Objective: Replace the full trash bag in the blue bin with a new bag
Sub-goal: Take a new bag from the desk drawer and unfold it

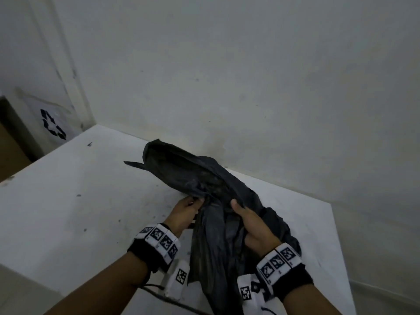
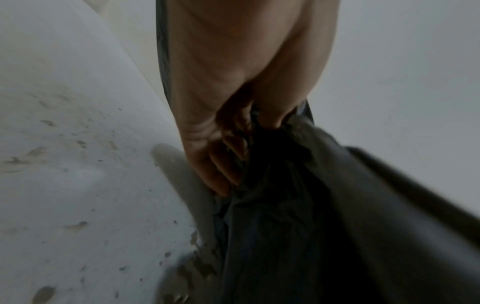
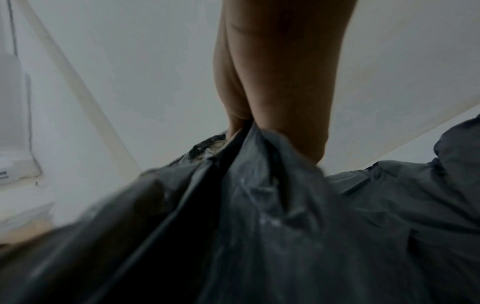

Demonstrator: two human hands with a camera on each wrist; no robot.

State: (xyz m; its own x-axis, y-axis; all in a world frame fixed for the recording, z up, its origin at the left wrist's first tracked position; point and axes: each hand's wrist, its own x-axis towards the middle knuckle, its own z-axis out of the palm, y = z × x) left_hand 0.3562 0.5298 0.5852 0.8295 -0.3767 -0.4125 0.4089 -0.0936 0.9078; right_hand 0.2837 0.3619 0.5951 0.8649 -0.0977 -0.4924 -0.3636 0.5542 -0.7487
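Observation:
A crumpled black trash bag (image 1: 204, 178) lies on a white table (image 1: 68, 201), one end reaching toward the wall and the other draped over the near edge. My left hand (image 1: 185, 211) grips the bag's left edge, fingers curled into the plastic (image 2: 228, 156). My right hand (image 1: 247, 220) holds a bunched fold of the bag (image 3: 259, 185) from the right, thumb on top. The blue bin is not in view.
A white wall (image 1: 250, 76) rises right behind the table. At the far left stands a white container with a black recycling symbol (image 1: 53, 126) beside a brown box (image 1: 11, 155). The table surface is scuffed and spotted.

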